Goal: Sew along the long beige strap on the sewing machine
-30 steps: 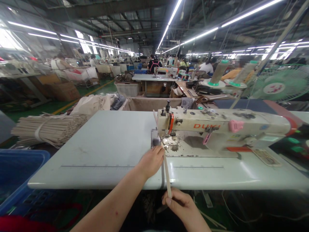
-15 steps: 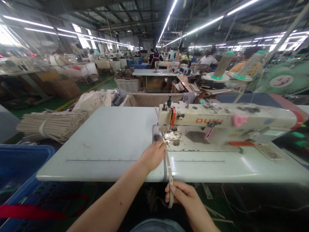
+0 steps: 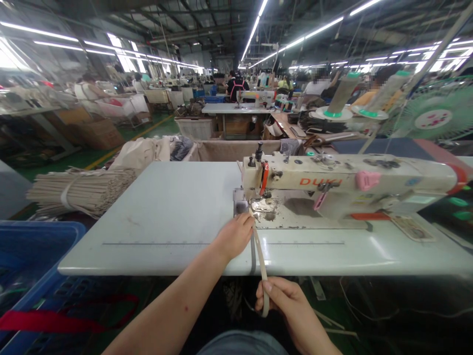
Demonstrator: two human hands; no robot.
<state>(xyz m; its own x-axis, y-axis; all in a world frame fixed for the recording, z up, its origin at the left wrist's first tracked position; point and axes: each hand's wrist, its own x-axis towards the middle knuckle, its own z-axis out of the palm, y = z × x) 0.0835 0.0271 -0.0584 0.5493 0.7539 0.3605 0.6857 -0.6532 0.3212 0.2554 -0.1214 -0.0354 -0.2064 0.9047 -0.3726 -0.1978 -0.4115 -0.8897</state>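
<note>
A narrow beige strap [image 3: 259, 256] runs from the needle area of a cream sewing machine [image 3: 343, 185] down over the front edge of the white table [image 3: 166, 217]. My left hand [image 3: 234, 236] rests on the table just in front of the presser foot, fingers curled and pinching the strap's upper part. My right hand [image 3: 283, 298] is below the table edge, fingers closed around the strap's lower end, which loops beneath the hand.
A tied bundle of beige strips [image 3: 79, 192] lies left of the table. A blue plastic crate [image 3: 33, 276] with a red strap stands at the lower left. Thread cones [image 3: 342, 96] and a green fan [image 3: 438, 116] stand at the right. Other workers sit at distant tables.
The strap has fed down toward me: my right hand holds it lower, and a loop now hangs under it. My left hand stayed by the presser foot.
</note>
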